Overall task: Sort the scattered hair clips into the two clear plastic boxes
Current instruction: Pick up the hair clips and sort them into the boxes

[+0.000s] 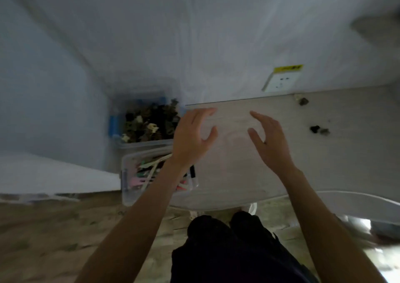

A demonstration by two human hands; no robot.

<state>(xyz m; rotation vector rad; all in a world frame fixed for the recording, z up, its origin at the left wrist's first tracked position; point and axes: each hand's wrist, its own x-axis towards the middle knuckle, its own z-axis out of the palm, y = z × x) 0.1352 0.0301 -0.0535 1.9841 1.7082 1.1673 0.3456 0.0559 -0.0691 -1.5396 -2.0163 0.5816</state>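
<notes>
At the far left of the table, against the wall, a clear box with blue latches [149,118] is seen filled with dark and cream claw-type clips [149,124], heaped so that no common direction can be told. Just in front of it a second clear box [129,185] is seen holding long, thin clips [149,170] in pink, green, cream and black, most lying with their long axes slanted from lower left to upper right. The left hand [191,137] is held above the table [335,152] beside the boxes, fingers spread and only loosely bent, nothing held. The right hand [270,142] is raised facing it, likewise spread and empty. Further right, three small dark clips [303,102] [315,129] [324,131] lie scattered on the tabletop, too blurred for their direction to be told.
</notes>
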